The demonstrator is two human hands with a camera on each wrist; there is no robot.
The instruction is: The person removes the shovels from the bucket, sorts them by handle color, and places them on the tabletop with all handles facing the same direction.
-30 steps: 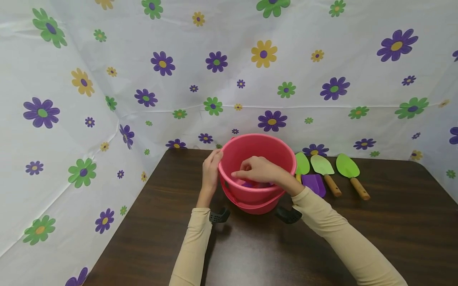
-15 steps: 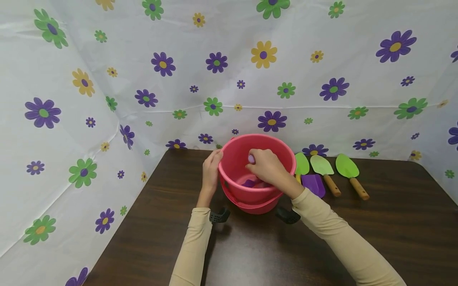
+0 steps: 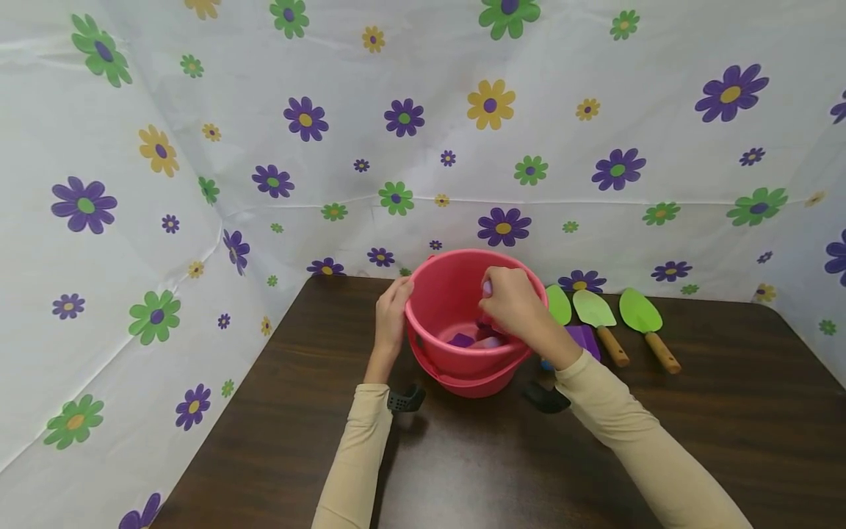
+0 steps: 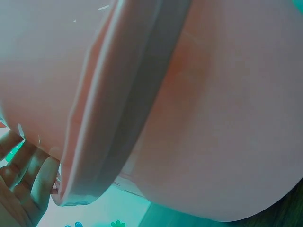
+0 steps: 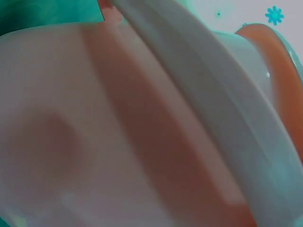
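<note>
A pink bucket (image 3: 477, 373) stands upright on the table. My left hand (image 3: 390, 312) grips its left rim; in the left wrist view, fingers (image 4: 40, 182) lie against the bucket's side. Inside the opening, my right hand (image 3: 515, 297) grips a handle with a rounded lavender end (image 3: 487, 288). The rest of the held tool is mostly hidden by the hand, so its kind cannot be told. On the bucket's bottom lie a purple piece (image 3: 461, 340) and a pale pink piece (image 3: 489, 343), both partly hidden. Only the bucket's wall (image 5: 61, 142) fills most of the right wrist view.
Right of the bucket lie several garden trowels: a green blade (image 3: 558, 303), a pale green trowel (image 3: 595, 308) and a bright green one (image 3: 641, 310) with wooden handles. A purple scoop (image 3: 584, 339) and a blue bit (image 3: 546, 364) are partly covered. A flowered sheet (image 3: 423, 147) hangs behind the dark table (image 3: 284, 411).
My right hand has closed round the lavender-ended handle and moved right and slightly up inside the bucket. A pale pink piece shows below it. My left hand has stayed on the rim.
</note>
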